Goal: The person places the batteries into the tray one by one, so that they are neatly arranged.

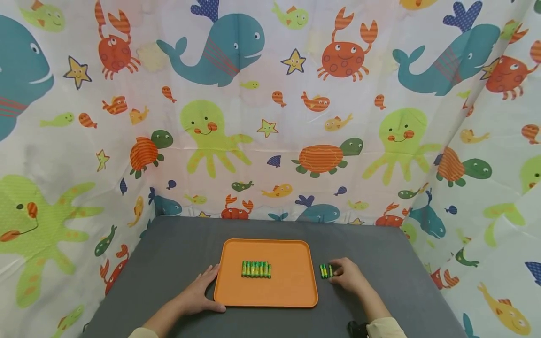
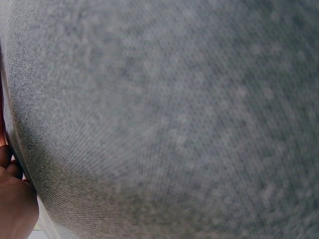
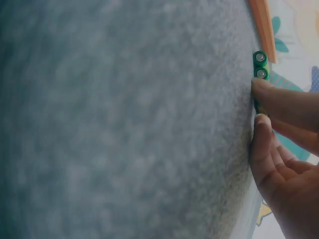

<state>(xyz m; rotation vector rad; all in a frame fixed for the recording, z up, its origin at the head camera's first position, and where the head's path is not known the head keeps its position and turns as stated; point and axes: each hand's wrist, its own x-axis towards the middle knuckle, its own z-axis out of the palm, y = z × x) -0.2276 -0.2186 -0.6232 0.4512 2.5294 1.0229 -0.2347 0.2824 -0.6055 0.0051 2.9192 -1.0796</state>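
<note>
An orange tray [image 1: 291, 288] lies on the grey table, with a row of several green and yellow batteries [image 1: 256, 269] side by side on it. At the tray's left rim rests my left hand [image 1: 196, 293], its fingers spread along the side and the thumb by the near corner. To the right of the tray, two batteries [image 1: 324, 271] stand side by side on the table. Beside them my right hand [image 1: 348, 277] pinches another battery [image 1: 331, 271] between thumb and finger. In the right wrist view, that battery is mostly hidden by the fingertips [image 3: 262, 127].
A grey cloth [image 1: 380, 249] covers the table. White curtains with printed sea animals [image 1: 321, 159] hang behind it and at both sides. By the right wrist there is a small black object [image 1: 357, 329]. Grey surface fills most of the left wrist view.
</note>
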